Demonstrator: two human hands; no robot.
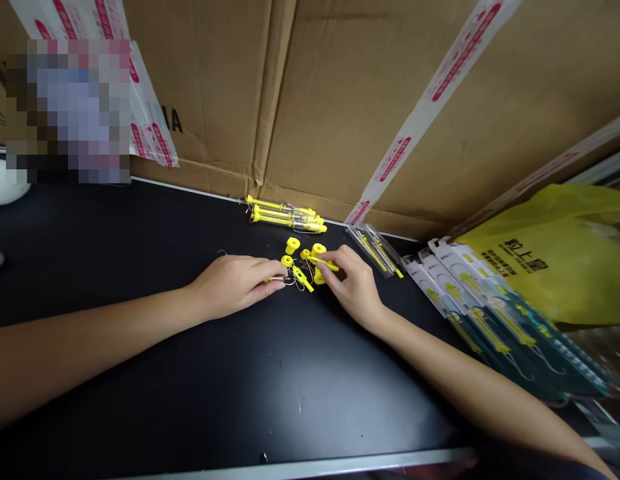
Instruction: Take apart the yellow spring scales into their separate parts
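My left hand [240, 283] is closed, thumb against fingers, on a thin metal and yellow piece [279, 279], most of it hidden by the fingers. Opposite it, my right hand [355, 283] pinches a thin yellow plastic strip [324, 263]. Between the hands lie loose spring scale parts on the black table: a yellow flanged cap [292, 245], a yellow ring [287, 261], a flat yellow piece [303, 279], a dark coil spring [304, 265] and bent wire hooks. Another yellow cap [319, 249] sits just beyond my right fingertips.
Several yellow spring scales [287, 217] lie at the table's back edge. Transparent tubes with yellow strips [375, 250] are right of them. Boxed spring scales [490, 307] and a yellow bag [565, 253] stand at the right. Large cardboard [340, 100] walls the back.
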